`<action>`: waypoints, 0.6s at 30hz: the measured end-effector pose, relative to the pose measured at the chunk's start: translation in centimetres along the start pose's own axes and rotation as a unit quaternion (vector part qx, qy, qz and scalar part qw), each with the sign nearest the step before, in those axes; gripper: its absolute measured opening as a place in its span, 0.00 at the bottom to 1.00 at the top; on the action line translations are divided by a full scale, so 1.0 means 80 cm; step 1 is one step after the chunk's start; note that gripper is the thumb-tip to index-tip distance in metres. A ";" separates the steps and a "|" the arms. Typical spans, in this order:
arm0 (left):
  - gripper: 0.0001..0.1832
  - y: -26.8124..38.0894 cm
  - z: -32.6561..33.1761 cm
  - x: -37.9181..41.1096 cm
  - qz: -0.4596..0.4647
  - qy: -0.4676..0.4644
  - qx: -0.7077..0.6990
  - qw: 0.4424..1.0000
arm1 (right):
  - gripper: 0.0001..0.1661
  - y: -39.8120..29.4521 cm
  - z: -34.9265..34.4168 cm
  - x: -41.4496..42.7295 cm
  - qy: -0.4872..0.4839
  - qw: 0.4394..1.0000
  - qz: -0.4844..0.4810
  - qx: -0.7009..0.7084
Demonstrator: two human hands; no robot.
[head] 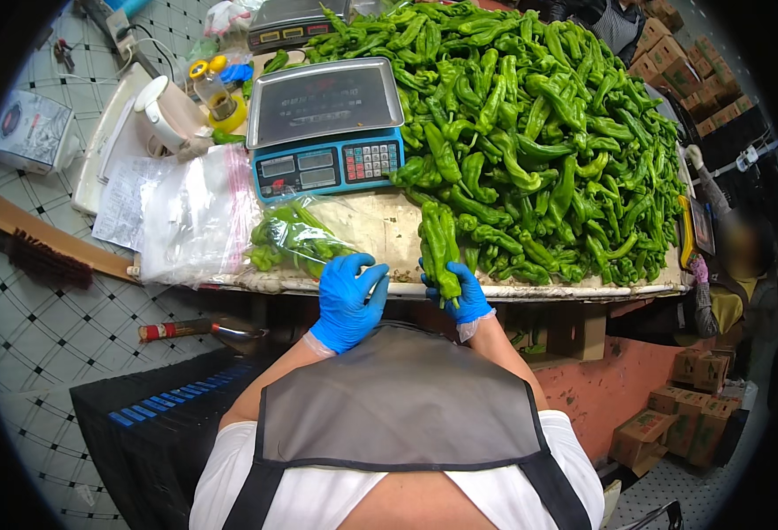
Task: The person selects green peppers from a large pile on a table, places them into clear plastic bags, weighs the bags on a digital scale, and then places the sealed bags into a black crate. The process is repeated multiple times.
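Note:
My right hand point(462, 291), in a blue glove, grips several long green peppers point(439, 245) at the table's front edge. To its left my left hand point(350, 301), gloved too, has its fingers apart and curved, with nothing seen in it. Just beyond that hand lies a clear plastic bag with green peppers inside point(296, 232). A flat stack of clear bags point(193, 222) rests left of it. A blue digital scale point(329, 162) with a bare metal pan point(326, 103) stands behind the filled bag. A large heap of green peppers point(528, 146) covers the table's right part.
The table's front edge point(389, 289) runs close before my body. A kettle point(164, 112), a glass jar point(213, 96) and papers point(121, 205) are at the left. A second scale point(296, 30) stands farther back. Another person point(727, 265) is at the right end, near cardboard boxes point(693, 411).

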State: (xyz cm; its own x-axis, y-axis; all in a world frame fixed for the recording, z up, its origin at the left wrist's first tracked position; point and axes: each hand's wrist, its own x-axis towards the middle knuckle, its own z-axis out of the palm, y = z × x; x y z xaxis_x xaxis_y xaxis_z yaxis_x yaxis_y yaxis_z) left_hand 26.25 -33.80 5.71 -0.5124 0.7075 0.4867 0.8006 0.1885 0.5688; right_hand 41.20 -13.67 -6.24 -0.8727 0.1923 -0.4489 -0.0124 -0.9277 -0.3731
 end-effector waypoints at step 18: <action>0.29 -0.055 0.020 -0.032 -0.107 -0.099 0.376 0.915 | 0.39 -0.057 0.106 0.011 -0.168 0.827 0.155 -0.513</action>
State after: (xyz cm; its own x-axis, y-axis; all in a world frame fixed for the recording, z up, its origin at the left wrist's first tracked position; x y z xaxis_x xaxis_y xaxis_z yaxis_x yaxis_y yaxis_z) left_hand 24.52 -35.32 0.88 -0.6757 0.6953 0.2449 0.7142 0.6997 -0.0160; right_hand 36.32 -12.00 1.93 -0.8452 -0.2636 -0.4649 0.5075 -0.1228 -0.8529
